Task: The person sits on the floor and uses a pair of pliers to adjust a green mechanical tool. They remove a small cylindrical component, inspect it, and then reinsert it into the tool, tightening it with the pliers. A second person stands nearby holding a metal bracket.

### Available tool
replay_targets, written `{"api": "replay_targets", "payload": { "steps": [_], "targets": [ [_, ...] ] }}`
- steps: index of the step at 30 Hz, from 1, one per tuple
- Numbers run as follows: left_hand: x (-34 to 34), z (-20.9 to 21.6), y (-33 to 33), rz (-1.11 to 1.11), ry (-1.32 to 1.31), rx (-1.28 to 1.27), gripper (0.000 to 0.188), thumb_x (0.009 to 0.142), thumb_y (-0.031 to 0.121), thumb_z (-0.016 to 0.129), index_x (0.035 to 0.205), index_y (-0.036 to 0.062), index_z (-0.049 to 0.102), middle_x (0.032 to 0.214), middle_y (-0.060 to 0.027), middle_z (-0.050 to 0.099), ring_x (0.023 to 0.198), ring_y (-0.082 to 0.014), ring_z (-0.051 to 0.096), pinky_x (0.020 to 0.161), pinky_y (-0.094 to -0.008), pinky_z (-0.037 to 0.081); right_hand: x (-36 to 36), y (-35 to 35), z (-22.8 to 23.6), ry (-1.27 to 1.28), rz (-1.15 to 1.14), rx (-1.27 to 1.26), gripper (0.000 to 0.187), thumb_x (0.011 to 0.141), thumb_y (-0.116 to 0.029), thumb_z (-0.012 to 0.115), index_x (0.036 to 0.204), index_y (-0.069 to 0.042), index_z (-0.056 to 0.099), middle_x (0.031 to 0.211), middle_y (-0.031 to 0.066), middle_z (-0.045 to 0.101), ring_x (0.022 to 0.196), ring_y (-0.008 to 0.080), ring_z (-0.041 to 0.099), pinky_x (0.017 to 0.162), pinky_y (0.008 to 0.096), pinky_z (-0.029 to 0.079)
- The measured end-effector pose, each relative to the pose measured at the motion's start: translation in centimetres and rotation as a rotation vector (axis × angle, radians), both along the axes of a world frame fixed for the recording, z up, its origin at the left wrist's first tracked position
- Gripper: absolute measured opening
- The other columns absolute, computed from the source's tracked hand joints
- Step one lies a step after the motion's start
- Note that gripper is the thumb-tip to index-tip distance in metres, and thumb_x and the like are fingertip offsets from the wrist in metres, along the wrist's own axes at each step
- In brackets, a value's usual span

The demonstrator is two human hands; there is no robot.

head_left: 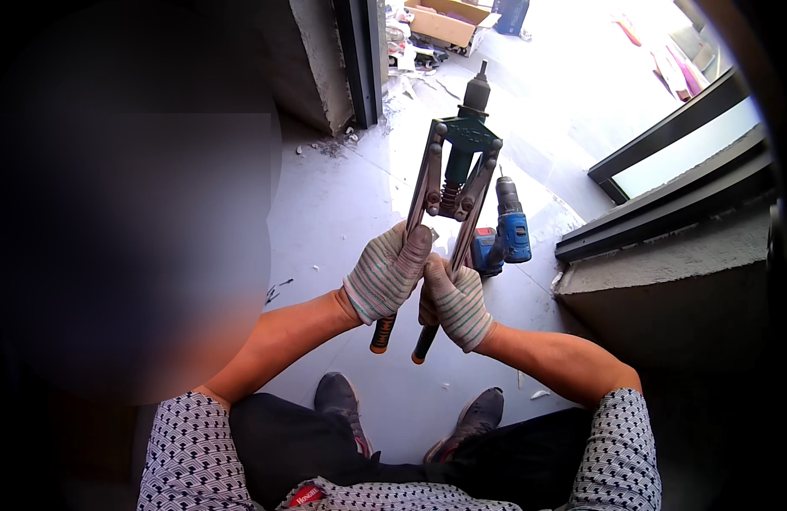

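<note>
A two-handled hand riveter [470,140] with a dark green head points away from me, its nose at the far end. My left hand [387,274], in a striped knit glove, is closed round the left lever, thumb along it. Gloved the same way, my right hand [458,305] is closed round the right lever. Black and orange handle grips stick out below both hands. The levers stand close together, with a spring visible between them under the head. Whether any small piece sits between my fingers is hidden.
A blue cordless drill [516,232] stands on the pale floor [325,200] just right of the riveter. Dark metal frames [666,128] edge the opening at right, above a rough sill. An open cardboard box [449,25] and rubbish lie at the far side. My shoes [474,417] are below.
</note>
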State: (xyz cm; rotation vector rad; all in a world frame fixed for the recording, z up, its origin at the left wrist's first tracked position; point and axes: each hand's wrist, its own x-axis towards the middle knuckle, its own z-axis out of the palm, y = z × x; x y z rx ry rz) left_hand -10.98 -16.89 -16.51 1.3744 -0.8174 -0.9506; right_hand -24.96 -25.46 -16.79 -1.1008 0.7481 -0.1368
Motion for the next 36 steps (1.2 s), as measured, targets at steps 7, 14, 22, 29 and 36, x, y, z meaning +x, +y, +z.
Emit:
{"api": "replay_targets", "payload": {
  "steps": [7,14,22,29,36],
  "targets": [
    [3.7,-2.5,3.2,-0.045,-0.194,0.187,0.052,0.103,0.060,0.052,0.085,0.0106,0.052,0.063,0.0046,0.047,0.056,-0.0081,0.047,0.052,-0.0270,0.042,-3.6,-3.3,-2.9,0.233,0.150,-0.265,0.048,0.104,-0.048,0.057,0.074,-0.011,0.055,0.055,-0.0019,0.053,0.045,0.0093,0.055,0.044,0.0271,0.047],
    [11.3,-4.4,8.7,-0.352,-0.880,0.468,0.047,0.103,0.054,0.052,0.094,0.0082,0.056,0.069,-0.0159,0.059,0.066,-0.0397,0.060,0.062,-0.0435,0.049,-9.6,-10.6,-0.3,0.437,0.608,-1.112,0.033,0.099,-0.031,0.065,0.078,-0.006,0.061,0.064,0.0170,0.057,0.057,0.0359,0.053,0.058,0.0399,0.049],
    [7.8,-6.4,7.4,-0.278,-0.603,0.374,0.048,0.104,0.051,0.055,0.089,0.0053,0.055,0.067,-0.0112,0.050,0.061,-0.0264,0.048,0.062,-0.0408,0.045,-10.8,-8.3,-4.2,0.375,0.406,-0.805,0.043,0.102,-0.035,0.062,0.073,-0.005,0.054,0.055,0.0026,0.048,0.051,0.0081,0.047,0.049,0.0326,0.042],
    [1.0,-5.4,4.8,-0.328,0.146,0.368,0.060,0.102,0.066,0.045,0.091,0.0075,0.051,0.067,-0.0039,0.063,0.058,-0.0142,0.065,0.055,-0.0296,0.056,-5.8,-1.2,-4.8,0.300,0.321,-0.203,0.040,0.105,-0.042,0.056,0.083,-0.009,0.053,0.055,-0.0003,0.054,0.045,0.0106,0.055,0.045,0.0262,0.045],
    [-1.1,-7.3,5.9,-0.419,0.157,0.428,0.051,0.105,0.051,0.048,0.092,0.0028,0.057,0.075,-0.0074,0.069,0.068,-0.0144,0.070,0.065,-0.0298,0.056,-5.8,0.3,-5.9,0.356,0.435,-0.261,0.041,0.106,-0.042,0.054,0.085,-0.008,0.053,0.058,0.0025,0.058,0.047,0.0125,0.059,0.047,0.0267,0.048]
  ]
}}
